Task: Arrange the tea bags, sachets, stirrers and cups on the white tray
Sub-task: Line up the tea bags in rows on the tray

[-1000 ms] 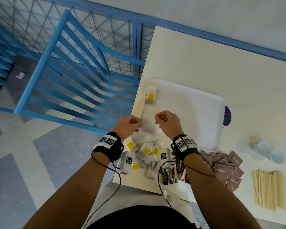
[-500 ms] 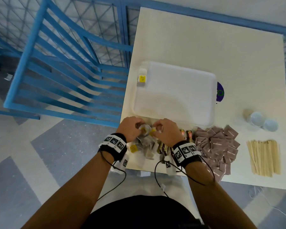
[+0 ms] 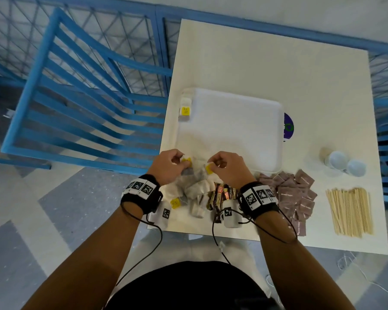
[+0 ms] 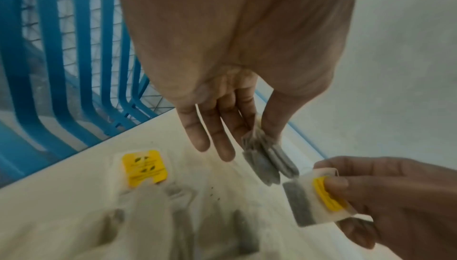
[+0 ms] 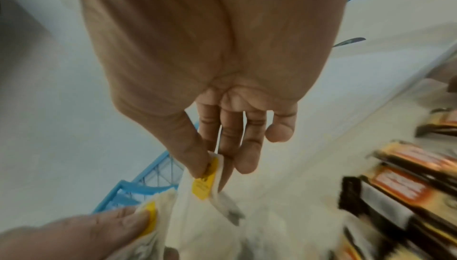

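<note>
I am lifting two tea bags off the pile (image 3: 195,189) at the table's near edge, just short of the white tray (image 3: 229,130). My left hand (image 3: 168,166) is pinching one tea bag (image 4: 267,158), my right hand (image 3: 227,168) the other tea bag (image 5: 205,182) by its yellow tag. Their strings are probably tangling, so pulling apart risks dragging neighbours off the table (image 3: 255,63).
</note>
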